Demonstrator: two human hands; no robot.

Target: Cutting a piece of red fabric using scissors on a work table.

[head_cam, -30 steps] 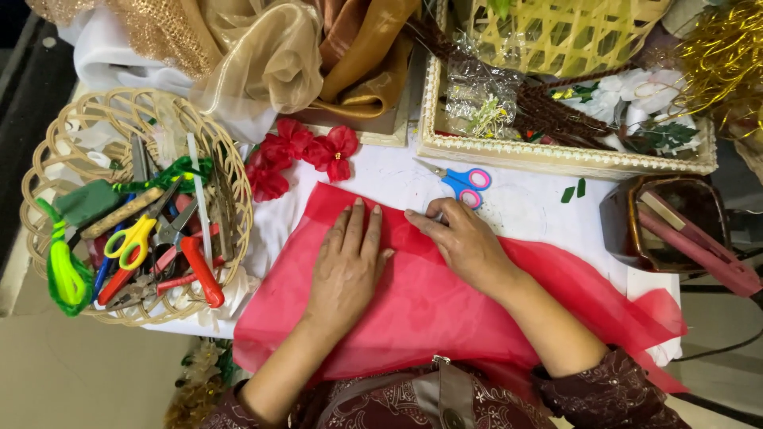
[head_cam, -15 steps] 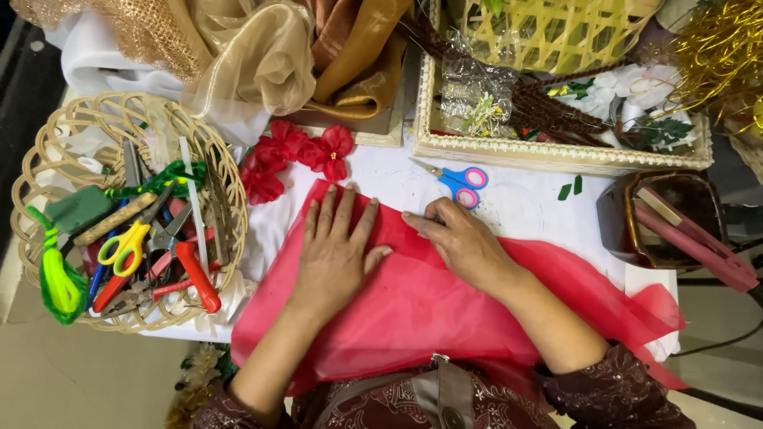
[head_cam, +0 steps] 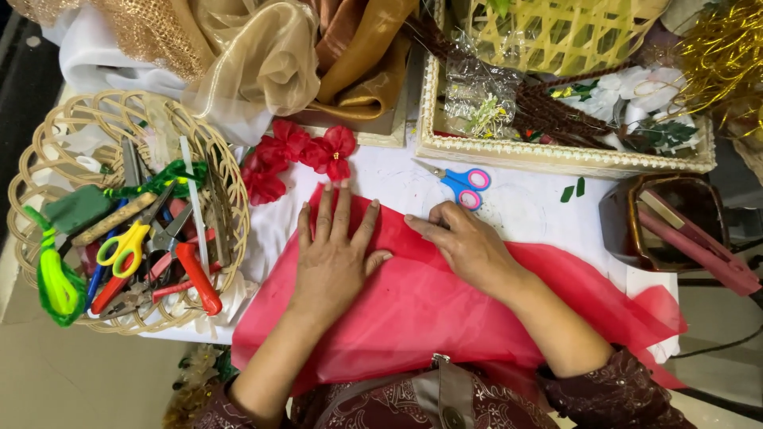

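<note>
Neither grip is clenched: the left hand [head_cam: 334, 258] lies flat, fingers spread, on the red sheer fabric [head_cam: 429, 314], and the right hand [head_cam: 469, 250] presses its fingertips along the fabric's upper folded edge, grasping nothing. The fabric is spread over the near edge of the white worktop [head_cam: 524, 202], hanging toward the person's lap. To smooth it well, I judge that the flat palm should hold the cloth steady while the other hand runs along the crease (thin cloth slips easily). Small pink-and-blue scissors [head_cam: 465, 184] lie just beyond the right hand, red fabric flowers [head_cam: 298, 155] near the far edge, and a wicker basket of tools [head_cam: 127, 222] at the left edge. Compared with half a second ago, the left fingers have spread wider and reached a little farther up.
</note>
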